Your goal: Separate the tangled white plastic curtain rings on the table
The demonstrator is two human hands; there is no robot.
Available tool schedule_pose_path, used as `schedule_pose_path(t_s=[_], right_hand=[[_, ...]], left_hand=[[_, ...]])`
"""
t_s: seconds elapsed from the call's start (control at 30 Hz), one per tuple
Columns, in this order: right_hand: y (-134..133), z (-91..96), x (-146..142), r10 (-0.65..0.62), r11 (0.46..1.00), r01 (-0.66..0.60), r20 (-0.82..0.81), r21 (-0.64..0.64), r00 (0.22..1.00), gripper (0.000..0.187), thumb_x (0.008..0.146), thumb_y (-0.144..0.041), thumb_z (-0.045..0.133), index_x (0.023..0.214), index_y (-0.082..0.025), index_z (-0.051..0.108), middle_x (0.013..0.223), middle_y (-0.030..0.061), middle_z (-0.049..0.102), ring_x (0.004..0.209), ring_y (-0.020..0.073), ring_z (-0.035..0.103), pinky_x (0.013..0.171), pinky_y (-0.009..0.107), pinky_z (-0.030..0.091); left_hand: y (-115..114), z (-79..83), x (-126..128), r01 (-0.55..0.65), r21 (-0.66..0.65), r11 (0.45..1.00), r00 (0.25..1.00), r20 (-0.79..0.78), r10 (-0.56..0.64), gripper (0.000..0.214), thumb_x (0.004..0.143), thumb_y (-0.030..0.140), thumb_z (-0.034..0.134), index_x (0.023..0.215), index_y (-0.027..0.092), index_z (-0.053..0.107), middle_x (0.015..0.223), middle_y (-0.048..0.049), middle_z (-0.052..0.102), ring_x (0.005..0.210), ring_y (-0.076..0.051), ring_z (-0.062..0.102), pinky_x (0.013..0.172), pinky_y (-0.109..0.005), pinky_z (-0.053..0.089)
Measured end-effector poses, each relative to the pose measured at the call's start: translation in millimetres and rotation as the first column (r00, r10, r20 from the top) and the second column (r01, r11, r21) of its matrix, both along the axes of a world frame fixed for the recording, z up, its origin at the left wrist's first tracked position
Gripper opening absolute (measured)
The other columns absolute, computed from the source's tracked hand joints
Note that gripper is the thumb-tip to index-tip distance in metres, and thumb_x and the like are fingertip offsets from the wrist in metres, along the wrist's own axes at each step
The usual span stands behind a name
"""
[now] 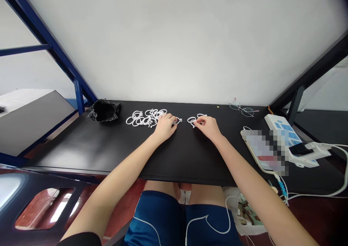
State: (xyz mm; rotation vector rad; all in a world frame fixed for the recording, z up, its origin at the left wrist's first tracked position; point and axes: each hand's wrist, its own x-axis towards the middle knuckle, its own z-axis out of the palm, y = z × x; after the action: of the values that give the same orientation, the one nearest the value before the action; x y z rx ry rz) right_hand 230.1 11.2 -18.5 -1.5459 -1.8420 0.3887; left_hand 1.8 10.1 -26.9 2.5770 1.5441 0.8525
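Observation:
A loose pile of white curtain rings [138, 120], each with a small eyelet, lies on the black desk. My left hand [165, 126] rests palm down at the right end of this pile, fingers curled on a white curtain ring [178, 120] that shows past the fingertips. Just across a short gap, my right hand [208, 126] pinches another white curtain ring [191, 119] between thumb and fingers, low at the desk surface. One more white ring [201, 115] shows just behind the right fingers, partly covered by them.
An open black plastic bag [104, 111] stands at the desk's back left. To the right are eyeglasses [247, 111], a plugged-in phone [262, 153] and a white power strip [284, 130] with cables. A white wall [185, 50] rises behind the black desk [89, 148].

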Motion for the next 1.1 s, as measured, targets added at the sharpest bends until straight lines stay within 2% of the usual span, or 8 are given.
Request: schedule_pose_path(t_s=[0.17, 0.37, 0.47, 0.57, 0.77, 0.93, 1.03, 1.1], right_hand=[[0, -1.5, 0, -0.001, 1.0, 0.002, 0.016, -0.024, 1.0, 0.014, 0.074, -0.033, 0.065, 0.068, -0.021, 0.068, 0.073, 0.0025, 0.071, 0.064, 0.0183, 0.062, 0.061, 0.029, 0.044], [0, -1.0, 0, 0.006, 0.999, -0.006, 0.008, -0.042, 1.0, 0.012, 0.073, -0.033, 0.067, 0.068, -0.021, 0.069, 0.073, 0.0022, 0.072, 0.062, 0.018, 0.062, 0.06, 0.029, 0.044], [-1, -0.5, -1, 0.003, 0.999, -0.002, 0.014, -0.041, 1.0, 0.012, 0.073, -0.033, 0.067, 0.068, -0.022, 0.069, 0.073, 0.0022, 0.071, 0.063, 0.0185, 0.062, 0.059, 0.03, 0.044], [-2, -0.2, -2, 0.001, 0.999, -0.001, 0.015, -0.047, 1.0, 0.012, 0.073, -0.033, 0.067, 0.069, -0.022, 0.069, 0.073, 0.0018, 0.071, 0.063, 0.0181, 0.062, 0.059, 0.03, 0.044], [-2, 0.1, -2, 0.001, 0.999, -0.001, 0.015, -0.033, 1.0, 0.014, 0.073, -0.035, 0.066, 0.069, -0.021, 0.069, 0.074, 0.0026, 0.071, 0.062, 0.018, 0.062, 0.059, 0.03, 0.045], [-2, 0.3, -2, -0.007, 0.999, 0.008, 0.016, -0.045, 1.0, 0.014, 0.074, -0.035, 0.067, 0.071, -0.022, 0.07, 0.075, 0.0021, 0.072, 0.062, 0.0176, 0.062, 0.059, 0.03, 0.045], [-2, 0.1, -2, -0.002, 1.0, 0.002, 0.007, -0.03, 1.0, 0.017, 0.075, -0.037, 0.067, 0.069, -0.022, 0.069, 0.073, 0.0024, 0.072, 0.062, 0.0179, 0.062, 0.059, 0.03, 0.044], [-2, -0.2, -3, -0.004, 1.0, 0.004, 0.004, -0.01, 1.0, 0.019, 0.076, -0.038, 0.066, 0.068, -0.022, 0.068, 0.071, 0.0024, 0.071, 0.061, 0.018, 0.062, 0.059, 0.03, 0.044]], left_hand=[[0, -0.4, 0, -0.008, -0.014, 1.0, 1.0, -0.026, 0.007, 0.009, 0.084, 0.017, 0.054, 0.091, 0.019, 0.06, 0.095, -0.0088, 0.062, 0.095, -0.028, 0.055, 0.086, -0.043, 0.041], [-1, -0.4, 0, -0.023, -0.028, 0.999, 0.998, -0.053, 0.022, 0.022, 0.087, 0.019, 0.052, 0.109, 0.02, 0.058, 0.096, -0.0091, 0.062, 0.094, -0.028, 0.055, 0.085, -0.043, 0.04], [0, -1.3, 0, -0.011, -0.037, 0.999, 0.997, -0.072, 0.008, 0.014, 0.089, 0.023, 0.051, 0.097, 0.021, 0.063, 0.092, -0.0086, 0.06, 0.094, -0.028, 0.054, 0.083, -0.042, 0.04], [1, -2.7, 0, -0.006, -0.049, 0.999, 0.998, -0.056, 0.003, 0.014, 0.091, 0.024, 0.05, 0.086, 0.02, 0.062, 0.088, -0.0086, 0.058, 0.092, -0.028, 0.053, 0.083, -0.043, 0.04], [2, -6.3, 0, 0.01, -0.027, 1.0, 1.0, -0.004, -0.01, 0.013, 0.091, 0.022, 0.047, 0.085, 0.019, 0.059, 0.092, -0.0085, 0.053, 0.092, -0.025, 0.051, 0.086, -0.043, 0.042], [1, -1.8, 2, 0.092, 0.008, 0.996, 0.981, 0.173, -0.092, 0.011, 0.091, 0.023, 0.05, 0.086, 0.018, 0.058, 0.098, -0.0092, 0.053, 0.098, -0.023, 0.052, 0.09, -0.041, 0.044], [1, 3.4, 5, 0.175, -0.004, 0.984, 0.922, 0.352, -0.163, 0.011, 0.093, 0.026, 0.049, 0.088, 0.019, 0.057, 0.102, -0.0089, 0.058, 0.101, -0.021, 0.054, 0.093, -0.039, 0.044], [1, 5.6, 5, 0.196, -0.051, 0.979, 0.877, 0.456, -0.152, 0.013, 0.094, 0.028, 0.046, 0.091, 0.02, 0.055, 0.103, -0.0083, 0.061, 0.1, -0.02, 0.056, 0.092, -0.038, 0.045]])
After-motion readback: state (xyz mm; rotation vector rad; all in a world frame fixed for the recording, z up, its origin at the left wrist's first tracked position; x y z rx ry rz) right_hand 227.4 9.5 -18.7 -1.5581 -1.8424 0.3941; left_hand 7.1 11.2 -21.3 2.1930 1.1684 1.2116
